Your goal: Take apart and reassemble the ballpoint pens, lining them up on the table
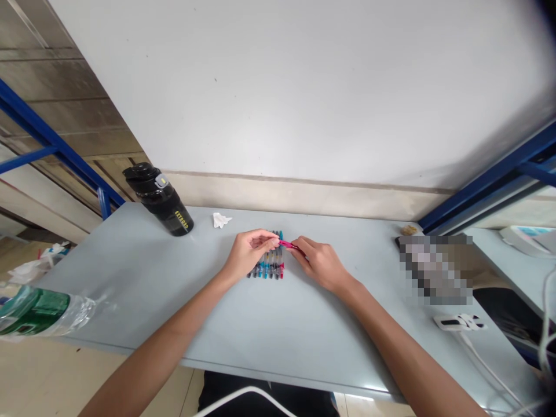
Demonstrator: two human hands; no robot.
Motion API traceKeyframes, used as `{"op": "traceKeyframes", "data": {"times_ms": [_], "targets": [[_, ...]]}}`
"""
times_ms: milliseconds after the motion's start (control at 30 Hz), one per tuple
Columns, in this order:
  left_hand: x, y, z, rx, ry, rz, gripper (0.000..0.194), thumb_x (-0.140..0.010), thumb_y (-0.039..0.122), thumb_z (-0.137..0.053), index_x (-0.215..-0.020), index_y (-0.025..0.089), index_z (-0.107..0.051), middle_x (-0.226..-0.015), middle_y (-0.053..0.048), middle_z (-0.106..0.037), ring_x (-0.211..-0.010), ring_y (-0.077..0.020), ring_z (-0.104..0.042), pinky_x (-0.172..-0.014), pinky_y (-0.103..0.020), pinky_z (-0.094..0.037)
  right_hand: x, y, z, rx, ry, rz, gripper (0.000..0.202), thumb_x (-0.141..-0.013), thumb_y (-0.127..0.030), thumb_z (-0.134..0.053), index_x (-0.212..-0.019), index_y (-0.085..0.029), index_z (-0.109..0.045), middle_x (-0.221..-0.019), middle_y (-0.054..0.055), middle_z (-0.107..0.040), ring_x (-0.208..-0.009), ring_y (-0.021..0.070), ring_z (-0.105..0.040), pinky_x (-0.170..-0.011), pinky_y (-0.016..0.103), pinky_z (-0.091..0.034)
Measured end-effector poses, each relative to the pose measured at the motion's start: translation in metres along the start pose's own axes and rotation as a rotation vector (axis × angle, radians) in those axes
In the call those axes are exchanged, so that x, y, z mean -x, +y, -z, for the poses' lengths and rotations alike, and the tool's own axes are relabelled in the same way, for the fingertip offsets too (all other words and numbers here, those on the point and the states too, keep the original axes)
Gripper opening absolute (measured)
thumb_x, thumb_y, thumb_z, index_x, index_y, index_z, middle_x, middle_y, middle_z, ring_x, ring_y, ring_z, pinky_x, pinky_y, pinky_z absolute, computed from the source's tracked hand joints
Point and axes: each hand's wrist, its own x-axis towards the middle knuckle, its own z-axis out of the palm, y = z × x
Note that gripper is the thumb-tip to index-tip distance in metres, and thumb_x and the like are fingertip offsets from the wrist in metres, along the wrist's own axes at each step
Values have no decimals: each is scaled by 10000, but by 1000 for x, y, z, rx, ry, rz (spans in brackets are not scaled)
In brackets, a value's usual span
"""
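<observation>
- any writing readable?
- yellow letters (181, 220) on the black bottle (163, 205), perhaps "extroad".
- and the grip?
- left hand (247, 252) and right hand (322, 263) both pinch the pink pen (287, 244) over the pen row (266, 270).

The room around me appears to be a dormitory. Indicators: blue metal frames (32, 123), bunk-like, at both ends of a plain grey desk (304, 341); personal drink bottle (164, 204); tiled floor (47, 373).
</observation>
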Motion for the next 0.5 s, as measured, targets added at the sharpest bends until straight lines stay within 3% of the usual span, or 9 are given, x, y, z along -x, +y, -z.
{"op": "traceKeyframes", "data": {"times_ms": [100,167,333,500], "targets": [[1,2,0,-16,-7,-93,295,-908,463,-841,-1046,202,-834,-1072,-100,-833,-1031,-259,-782,-979,-380,-605,0,0,0,-1,-1,-3,319,-1187,-385,-384,-1069,-217,-629,-932,59,-707,-639,160,-546,-600,313,-312],[1,4,-1,-4,-5,-85,329,-910,450,-845,-1127,204,-813,-1115,-106,-828,-1080,-258,-777,-1009,-376,-599,0,0,1,-6,1,-7,327,-1189,-390,-381,-1069,-216,-630,-931,58,-706,-643,160,-547,-600,309,-311],[1,2,0,7,-31,21,344,-930,509,-811,-1028,180,-829,-938,-98,-824,-877,-235,-775,-846,-351,-623,0,-1,0,-8,-10,12,333,-1192,-386,-375,-1078,-214,-637,-948,63,-709,-650,161,-551,-610,305,-308],[1,1,-1,-2,-24,-55,331,-914,463,-840,-1118,203,-828,-1106,-103,-832,-1054,-251,-778,-981,-362,-603,0,-1,1,0,2,8,341,-1193,-396,-375,-1064,-210,-630,-919,61,-698,-635,159,-532,-598,305,-288]]}}
